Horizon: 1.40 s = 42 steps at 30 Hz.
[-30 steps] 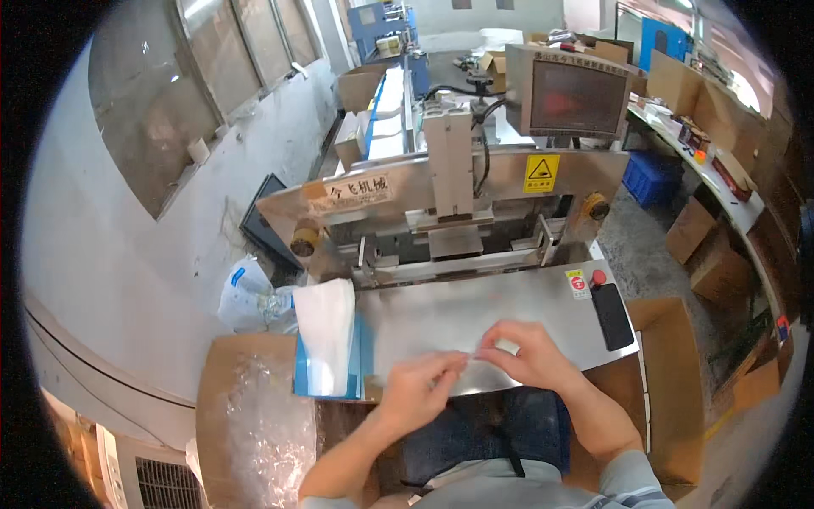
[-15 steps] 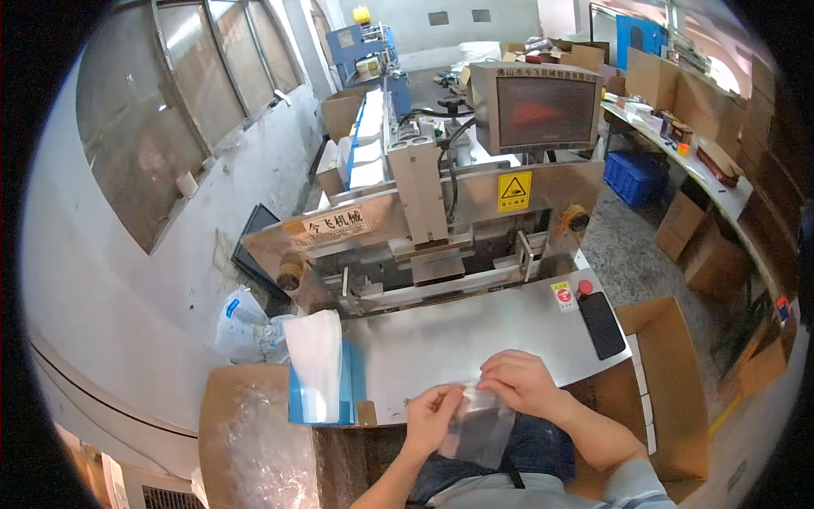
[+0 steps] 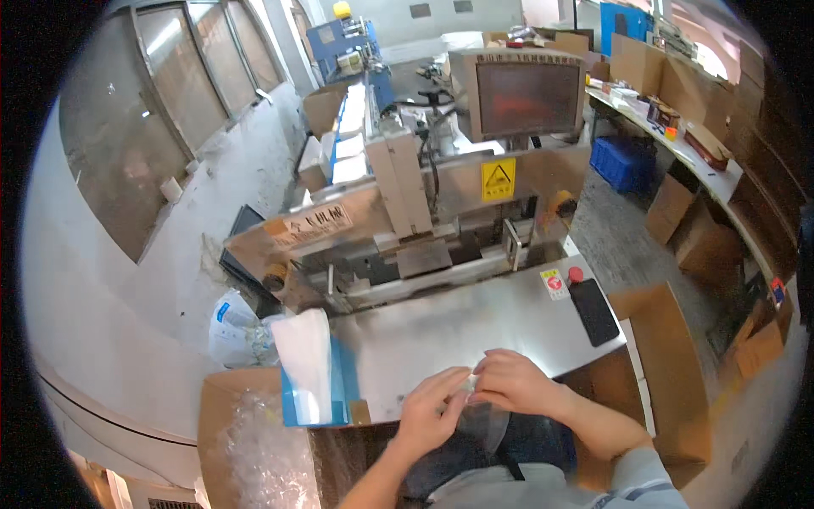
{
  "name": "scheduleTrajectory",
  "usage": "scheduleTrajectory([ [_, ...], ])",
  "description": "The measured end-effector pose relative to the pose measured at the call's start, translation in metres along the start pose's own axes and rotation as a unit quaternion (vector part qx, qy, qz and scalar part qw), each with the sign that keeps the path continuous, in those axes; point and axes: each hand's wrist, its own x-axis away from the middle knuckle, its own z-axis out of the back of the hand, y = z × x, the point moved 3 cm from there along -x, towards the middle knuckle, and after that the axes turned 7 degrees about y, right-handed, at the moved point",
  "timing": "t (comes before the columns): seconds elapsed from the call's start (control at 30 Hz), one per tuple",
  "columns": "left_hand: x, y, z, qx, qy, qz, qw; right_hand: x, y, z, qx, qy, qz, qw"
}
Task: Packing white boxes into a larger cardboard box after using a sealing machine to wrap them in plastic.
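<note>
My left hand (image 3: 431, 409) and my right hand (image 3: 519, 383) meet low in the middle of the view, just in front of the steel worktop's near edge. Between them hangs a clear plastic bag (image 3: 490, 431), its top pinched by the closed fingers of both hands. Part of the bag is covered by the fingers, and whether it contains anything cannot be made out. The steel worktop (image 3: 424, 335) of a machine lies beyond the hands. To their left, a blue box (image 3: 346, 377) holds a stack of white sheets (image 3: 303, 356).
A cardboard box (image 3: 212, 416) of crumpled clear plastic (image 3: 267, 454) stands at the lower left. Another carton (image 3: 674, 365) stands at the right. On the worktop's right are a red button (image 3: 576, 274) and a black phone-like slab (image 3: 595, 312). A screen (image 3: 527, 97) rises behind the machine's crossbar.
The view has shifted slightly. My left fingers have moved up and closer to my right hand, and the bag looks more gathered, with less of it showing below the hands.
</note>
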Motion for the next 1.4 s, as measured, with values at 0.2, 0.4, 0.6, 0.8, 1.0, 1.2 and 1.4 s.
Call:
scheduleTrajectory([
  [0.2,-0.016,-0.022,0.005,-0.057,-0.295,0.098,0.949,0.006,0.018,-0.003,0.016,-0.171,-0.065,0.983],
  [0.4,-0.028,-0.027,0.03,-0.15,-0.291,0.121,0.937,0.003,0.045,0.016,0.013,-0.248,-0.088,0.965],
  [0.6,-0.061,-0.053,0.043,-0.176,-0.306,0.159,0.922,-0.027,0.08,0.019,-0.033,-0.189,-0.13,0.973],
  [0.8,-0.123,-0.157,0.038,-0.195,-0.323,0.127,0.917,-0.044,0.18,-0.039,-0.044,-0.209,-0.186,0.959],
  [1.0,-0.211,-0.237,0.025,-0.031,-0.283,0.259,0.923,-0.098,0.236,-0.041,0.032,-0.111,-0.253,0.961],
  [1.2,-0.224,-0.327,0.04,0.135,-0.207,0.336,0.909,-0.144,0.236,-0.068,0.157,-0.098,-0.236,0.954],
  [1.4,-0.165,-0.187,-0.017,-0.288,0.003,0.089,0.953,-0.094,0.201,-0.095,0.256,-0.073,-0.133,0.955],
])
